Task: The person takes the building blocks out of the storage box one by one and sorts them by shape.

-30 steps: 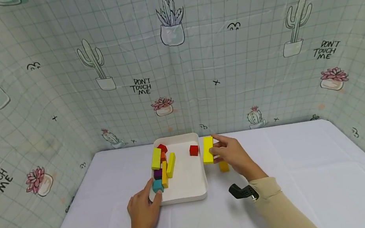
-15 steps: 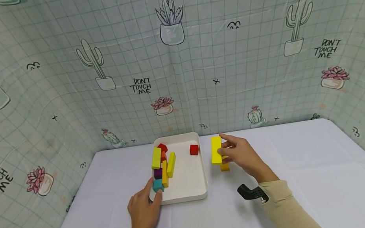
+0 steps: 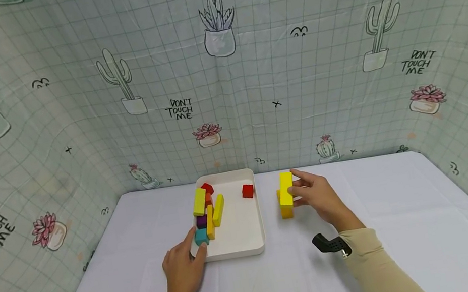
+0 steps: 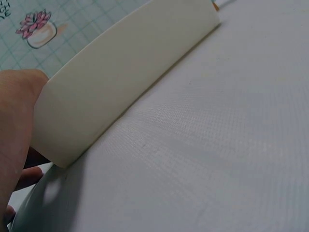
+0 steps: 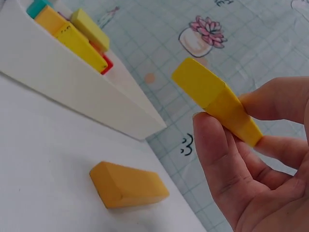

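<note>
My right hand (image 3: 322,198) pinches a long yellow block (image 3: 286,190) between thumb and fingers, to the right of the tray. Below it, an orange-yellow block (image 5: 128,186) lies on the table; the right wrist view shows a gap between the two. At the near left corner of the white tray (image 3: 237,254), my left hand (image 3: 184,268) holds the corner, thumb against the near wall and fingers round the left side. Closest to its fingertips inside the tray is a teal block (image 3: 201,236). The left wrist view shows the tray's outer wall (image 4: 125,63) and part of the hand.
Along the tray's left side are a purple block (image 3: 202,221), a narrow orange block (image 3: 210,222), yellow blocks and red ones. One red cube (image 3: 248,191) sits near the right wall. A patterned cloth backdrop (image 3: 230,90) rises behind the white table (image 3: 393,223).
My right hand has carried the yellow block rightward, from beside the tray's right edge to over the orange-yellow block. The left hand has stayed at the tray corner.
</note>
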Available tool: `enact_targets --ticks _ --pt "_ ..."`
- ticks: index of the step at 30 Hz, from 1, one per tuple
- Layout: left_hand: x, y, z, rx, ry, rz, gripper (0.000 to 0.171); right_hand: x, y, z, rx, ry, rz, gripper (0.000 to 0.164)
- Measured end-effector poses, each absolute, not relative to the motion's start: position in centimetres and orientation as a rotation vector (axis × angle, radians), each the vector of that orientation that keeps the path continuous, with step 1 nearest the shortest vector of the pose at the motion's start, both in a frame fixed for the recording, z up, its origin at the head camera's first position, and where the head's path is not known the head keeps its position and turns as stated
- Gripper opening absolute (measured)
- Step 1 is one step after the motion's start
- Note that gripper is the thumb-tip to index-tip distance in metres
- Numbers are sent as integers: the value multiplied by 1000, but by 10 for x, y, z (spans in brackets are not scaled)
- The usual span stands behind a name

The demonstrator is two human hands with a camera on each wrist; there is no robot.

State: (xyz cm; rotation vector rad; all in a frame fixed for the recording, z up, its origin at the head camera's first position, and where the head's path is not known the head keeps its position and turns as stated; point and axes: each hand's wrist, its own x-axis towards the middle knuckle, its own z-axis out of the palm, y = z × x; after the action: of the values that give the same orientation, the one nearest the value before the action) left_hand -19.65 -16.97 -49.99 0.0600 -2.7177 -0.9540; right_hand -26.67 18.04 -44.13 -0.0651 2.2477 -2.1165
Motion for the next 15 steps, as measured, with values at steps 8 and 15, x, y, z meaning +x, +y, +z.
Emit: enact_targets --ticks 8,15 --pt "-197 -170 -500 38 -2695 -964 51 -270 188 -449 57 2232 -2097 65" --pt "-199 -170 -501 45 -2702 -964 53 -274 194 -457 80 2276 -2017 65"
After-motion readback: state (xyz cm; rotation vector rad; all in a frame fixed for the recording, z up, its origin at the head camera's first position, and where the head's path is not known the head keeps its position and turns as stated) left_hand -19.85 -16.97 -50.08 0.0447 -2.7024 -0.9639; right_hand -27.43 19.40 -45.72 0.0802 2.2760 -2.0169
